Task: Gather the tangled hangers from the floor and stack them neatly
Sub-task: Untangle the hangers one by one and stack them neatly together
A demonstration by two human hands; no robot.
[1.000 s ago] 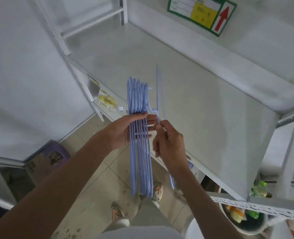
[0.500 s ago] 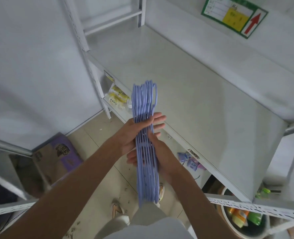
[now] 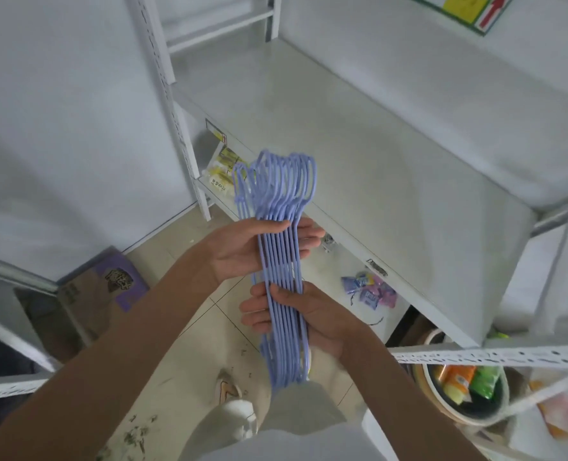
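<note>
A bundle of several light-blue plastic hangers (image 3: 277, 201) is held upright in front of me, hooks at the top and fanned slightly apart. My left hand (image 3: 242, 249) grips the bundle just below the hooks, thumb across the front and fingers behind. Lower down, my right hand (image 3: 319, 316) holds the same bundle, thumb on the front and fingers wrapped behind to the left. The bundle's lower end hangs above my knee.
A white metal shelf (image 3: 359, 144) stretches ahead and to the right. Yellow packets (image 3: 221, 176) lie on a lower shelf. A cardboard box (image 3: 99, 294) sits on the tiled floor at left, small wrapped packets (image 3: 369, 291) under the shelf, a bucket of goods (image 3: 462, 387) at right.
A single hanger held apart by my right hand has joined the bundle. My right hand dropped lower on the stack, and the hooks have fanned out a little.
</note>
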